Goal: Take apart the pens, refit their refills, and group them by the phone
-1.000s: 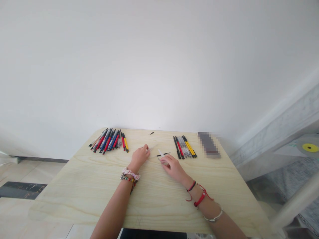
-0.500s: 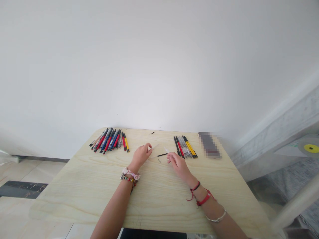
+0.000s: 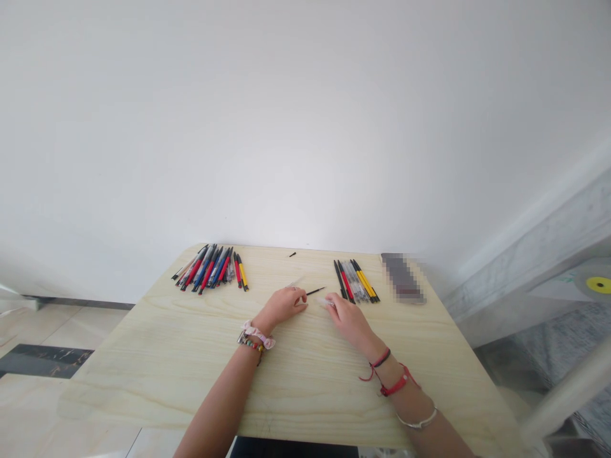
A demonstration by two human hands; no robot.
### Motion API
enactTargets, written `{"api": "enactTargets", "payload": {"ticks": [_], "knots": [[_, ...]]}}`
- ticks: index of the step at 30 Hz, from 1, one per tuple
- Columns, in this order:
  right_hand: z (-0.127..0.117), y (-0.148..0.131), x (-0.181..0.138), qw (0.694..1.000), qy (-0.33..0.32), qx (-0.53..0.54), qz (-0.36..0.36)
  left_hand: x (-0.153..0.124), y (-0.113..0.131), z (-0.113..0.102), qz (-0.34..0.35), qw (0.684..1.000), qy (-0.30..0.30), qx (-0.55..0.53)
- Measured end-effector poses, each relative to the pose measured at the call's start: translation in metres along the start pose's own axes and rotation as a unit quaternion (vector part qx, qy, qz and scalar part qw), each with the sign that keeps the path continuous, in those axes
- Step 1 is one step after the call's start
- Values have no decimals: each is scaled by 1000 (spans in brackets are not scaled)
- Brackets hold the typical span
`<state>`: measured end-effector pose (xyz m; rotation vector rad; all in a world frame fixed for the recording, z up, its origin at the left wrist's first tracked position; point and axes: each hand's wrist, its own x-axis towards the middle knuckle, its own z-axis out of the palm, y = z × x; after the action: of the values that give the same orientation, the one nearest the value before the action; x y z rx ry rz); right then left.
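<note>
Just below the middle of the frame lies a thin black refill [image 3: 316, 291], a short dark stick angled up to the right on the pale wood, its lower end close to the left hand's fingertips. Beside it, a clear pen barrel [image 3: 326, 302] sits at the right hand's fingertips, see-through and faint against the grain; it is too small to tell its parts. A second clear piece [image 3: 296, 282] pokes out beyond the left hand, toward the upper middle.

The left hand [image 3: 285, 305] rests low on the bench, fingers curled narrow and drawn together near the refill; whether they pinch anything I cannot tell. The right hand [image 3: 350, 320] lies flat-ish, fingers stretched toward the clear barrel and touching it, grip not clear. Both wrists carry bracelets, red cords on the right one, beads and a pink band on the left.

Moving outward: just right of the hands, a small row of pens [image 3: 356, 281], black, red, clear and yellow, lies side by side. Further right sits a blurred dark rectangle [image 3: 401, 277]. To the left of centre, a bigger heap of pens [image 3: 210, 268] in red, blue, black and yellow fans out. A tiny black bit [image 3: 292, 254] lies alone near the far edge. All of it sits on a light wooden bench [image 3: 167, 356] against a white wall.
</note>
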<state>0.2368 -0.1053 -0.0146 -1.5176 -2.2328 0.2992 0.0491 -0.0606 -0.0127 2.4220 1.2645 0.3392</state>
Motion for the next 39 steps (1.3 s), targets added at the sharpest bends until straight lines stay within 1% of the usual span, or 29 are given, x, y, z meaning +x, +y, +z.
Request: {"api": "enactTargets", "payload": {"ticks": [6,11,13,15,17,19,21,25,31,39], "knots": [[3,1,-1,999,-32,-6,-1,1,3,1,-54,998,4,36],[4,2,-1,999,-50,-12,12,-1,-2,-4,-64,997,17,36],[4,2,-2,998,-54,-12,16,-1,-8,-7,-80,996,40,30],[4,1,-2,998,-56,-12,18,-1,-14,-8,-123,988,85,32],[4,0,-2,998,-56,-11,19,-2,-20,-8,-174,974,137,41],[3,-1,-2,998,-55,-12,18,-2,-24,-6,-204,964,165,49],[2,-2,-2,998,-54,-14,16,-1,-26,-3,-213,961,164,55],[0,-4,-2,999,-45,-10,8,1,-25,3,-219,965,135,58],[1,-3,-3,1000,-19,6,-13,2,-27,4,-226,966,115,59],[3,0,-1,998,25,42,-28,2,-31,4,-255,956,128,64]]}}
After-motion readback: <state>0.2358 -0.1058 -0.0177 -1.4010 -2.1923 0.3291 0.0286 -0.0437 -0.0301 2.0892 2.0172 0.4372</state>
